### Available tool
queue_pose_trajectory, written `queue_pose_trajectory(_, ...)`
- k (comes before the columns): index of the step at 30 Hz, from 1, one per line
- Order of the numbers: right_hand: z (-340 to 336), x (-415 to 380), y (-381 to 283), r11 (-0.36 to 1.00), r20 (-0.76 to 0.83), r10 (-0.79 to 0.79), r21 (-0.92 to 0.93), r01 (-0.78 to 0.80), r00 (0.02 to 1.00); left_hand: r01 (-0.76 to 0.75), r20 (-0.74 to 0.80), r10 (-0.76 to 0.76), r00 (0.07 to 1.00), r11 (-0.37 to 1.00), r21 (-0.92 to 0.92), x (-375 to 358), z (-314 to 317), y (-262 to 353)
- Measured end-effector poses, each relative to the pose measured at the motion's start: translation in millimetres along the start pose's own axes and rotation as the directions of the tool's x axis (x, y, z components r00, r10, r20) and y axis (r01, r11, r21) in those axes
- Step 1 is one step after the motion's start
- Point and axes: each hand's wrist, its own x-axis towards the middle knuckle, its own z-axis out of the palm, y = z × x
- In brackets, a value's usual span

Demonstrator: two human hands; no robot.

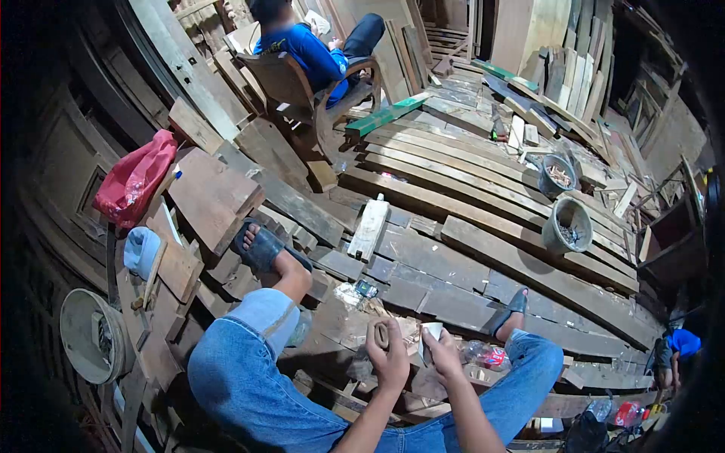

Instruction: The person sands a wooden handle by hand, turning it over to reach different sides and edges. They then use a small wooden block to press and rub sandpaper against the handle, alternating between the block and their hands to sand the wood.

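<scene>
Left hand (390,353) grip clamped on one sandpaper roll (380,333), right hand (442,353) on one white cup (430,332); two buckets (568,225).

You sit over a floor of loose planks (483,185). At twelve o'clock lies a pale block (368,226); at two, two buckets (568,225); at ten, a red bag (134,180); at nine, a round lid (89,336).

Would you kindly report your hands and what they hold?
Left hand closed around brown folded sandpaper piece. Right hand gripping small white cup. Clear plastic bottle beside right knee.
</scene>
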Motion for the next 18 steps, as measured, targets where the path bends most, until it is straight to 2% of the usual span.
queue_pose_trajectory(2, 0, 5, 9, 0.999, 0.046, -0.024, -0.028, 0.025, 0.999, -0.055, -0.04, 0.059, 0.997, 0.993, 0.102, 0, -4, -2)
queue_pose_trajectory(3, 3, -4, -2, 0.999, 0.055, -0.017, -0.04, 0.019, 0.998, 0.051, -0.034, -0.046, 0.998, 0.989, 0.138, 1, -10, -4)
queue_pose_trajectory(6, 11, -16, -21, 0.999, 0.059, 0.04, -0.012, -0.04, 0.997, 0.093, -0.286, -0.093, 0.954, 0.996, -0.012, -5, 8, -1)
queue_pose_trajectory(7, 11, -16, -21, 0.998, 0.053, 0.063, -0.011, -0.062, 0.997, 0.127, -0.166, -0.134, 0.977, 0.99, -0.056, -4, 2, -1)
queue_pose_trajectory(8, 9, -16, -21, 0.996, 0.047, 0.086, -0.011, -0.086, 0.995, 0.116, -0.118, -0.124, 0.985, 0.991, -0.071, -3, 0, -4)
queue_pose_trajectory(10, 8, -12, -15, 0.999, 0.04, 0.031, 0.034, -0.032, 0.999, 0.098, -0.021, -0.101, 0.995, 0.99, -0.102, 0, -2, -5)
queue_pose_trajectory(11, 8, -10, -8, 0.998, 0.034, 0.007, 0.059, -0.009, 0.999, -0.023, 0.024, 0.022, 0.999, 0.999, 0.045, 1, -3, -4)
queue_pose_trajectory(13, 11, -12, -11, 0.994, 0.014, -0.056, 0.093, 0.054, 0.998, -0.207, 0.203, 0.171, 0.964, 0.963, 0.173, 1, -1, 9)
queue_pose_trajectory(14, 14, -15, -13, 0.979, -0.016, -0.169, 0.113, 0.17, 0.986, -0.303, 0.298, 0.232, 0.926, 0.928, 0.218, 0, 1, 15)
queue_pose_trajectory(16, 11, -8, -2, 0.964, -0.018, -0.215, 0.158, 0.215, 0.976, -0.235, 0.378, 0.131, 0.916, 0.941, 0.244, -1, -1, 22)
queue_pose_trajectory(18, 8, -9, 2, 0.945, -0.007, -0.315, 0.089, 0.314, 0.949, -0.203, 0.426, 0.073, 0.902, 0.942, 0.266, -2, -2, 23)
